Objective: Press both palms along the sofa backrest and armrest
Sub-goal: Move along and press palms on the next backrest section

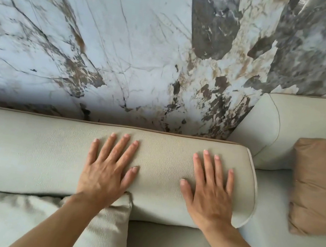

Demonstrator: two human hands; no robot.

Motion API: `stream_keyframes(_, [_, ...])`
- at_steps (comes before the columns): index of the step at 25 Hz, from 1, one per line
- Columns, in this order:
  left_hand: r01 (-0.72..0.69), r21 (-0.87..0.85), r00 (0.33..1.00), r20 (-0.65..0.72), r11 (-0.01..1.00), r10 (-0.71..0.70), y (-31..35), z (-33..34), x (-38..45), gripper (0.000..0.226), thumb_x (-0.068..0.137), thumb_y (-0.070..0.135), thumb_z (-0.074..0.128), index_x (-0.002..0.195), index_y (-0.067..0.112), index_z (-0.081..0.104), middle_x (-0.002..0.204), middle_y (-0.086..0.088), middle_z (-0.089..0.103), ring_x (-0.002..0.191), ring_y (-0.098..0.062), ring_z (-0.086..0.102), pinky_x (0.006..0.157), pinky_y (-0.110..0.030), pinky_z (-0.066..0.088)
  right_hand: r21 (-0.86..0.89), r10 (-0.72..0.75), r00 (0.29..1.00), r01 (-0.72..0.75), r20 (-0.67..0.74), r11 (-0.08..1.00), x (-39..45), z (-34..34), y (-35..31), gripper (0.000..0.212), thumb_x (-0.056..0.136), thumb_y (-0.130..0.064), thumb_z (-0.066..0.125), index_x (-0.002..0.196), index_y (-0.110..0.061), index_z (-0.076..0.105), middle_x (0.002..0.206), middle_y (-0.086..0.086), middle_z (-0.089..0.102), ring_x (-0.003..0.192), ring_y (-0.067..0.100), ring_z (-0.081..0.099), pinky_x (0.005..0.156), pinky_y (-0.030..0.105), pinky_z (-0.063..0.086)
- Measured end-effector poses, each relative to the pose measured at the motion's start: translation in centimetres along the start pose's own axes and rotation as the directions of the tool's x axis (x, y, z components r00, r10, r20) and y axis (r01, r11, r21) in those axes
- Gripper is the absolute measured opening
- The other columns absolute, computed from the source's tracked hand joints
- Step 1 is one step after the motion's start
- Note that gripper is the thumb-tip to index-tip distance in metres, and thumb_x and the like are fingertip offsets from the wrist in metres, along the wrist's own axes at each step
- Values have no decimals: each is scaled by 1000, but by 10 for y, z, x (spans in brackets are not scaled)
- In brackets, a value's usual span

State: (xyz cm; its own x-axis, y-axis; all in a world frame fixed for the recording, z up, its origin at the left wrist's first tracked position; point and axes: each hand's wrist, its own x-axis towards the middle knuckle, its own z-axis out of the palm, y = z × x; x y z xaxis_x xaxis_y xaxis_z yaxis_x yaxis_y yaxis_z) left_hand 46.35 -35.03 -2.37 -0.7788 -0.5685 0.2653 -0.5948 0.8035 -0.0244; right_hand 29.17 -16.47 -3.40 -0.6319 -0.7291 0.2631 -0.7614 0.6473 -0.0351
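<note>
Now both hands are lying flat, fingers spread, on the backrest [43, 150] below the marble wall [106, 45]: left hand [106, 169], right hand [209, 191], grasping nothing.

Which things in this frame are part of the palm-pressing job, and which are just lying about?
Part of the job:
- left hand, flat on the backrest
- right hand, flat on the backrest
- sofa backrest

Just lying about:
- pale cushion under the left forearm
- brown cushion at the right
- second sofa section behind the brown cushion
- marble wall
</note>
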Motion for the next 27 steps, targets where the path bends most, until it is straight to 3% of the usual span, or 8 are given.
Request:
stream_keyframes(4, [-39, 63, 984, -173, 997, 49, -5, 35, 11, 60, 92, 50, 35, 147, 26, 37, 150, -6, 44, 138, -33, 39, 110, -60, 30, -27, 4, 995, -7, -103, 1000, 13, 37, 6, 69, 92, -57, 23, 152, -23, 21, 158, 6, 27, 146, 30, 19, 116, 58, 12])
stream_keyframes(7, [-35, 33, 975, -220, 999, 41, -4, 33, 9, 60, 93, 49, 33, 146, 24, 40, 149, -9, 46, 136, -35, 41, 108, -61, 31, -3, 7, 994, -8, -109, 1000, 10, 37, 5, 69, 94, -58, 19, 153, -23, 19, 159, 6, 25, 147, 30, 18, 115, 61, 15])
stream_keyframes(27, [26, 75, 974, -228, 997, -9, -8, 47, 44, 61, 92, 49, 31, 146, 22, 41, 147, -9, 48, 136, -36, 40, 109, -61, 29, 15, -23, 993, 25, -118, 1000, 59, 48, 12, 68, 93, -58, 17, 151, -23, 23, 157, 6, 29, 145, 30, 22, 114, 59, 17])
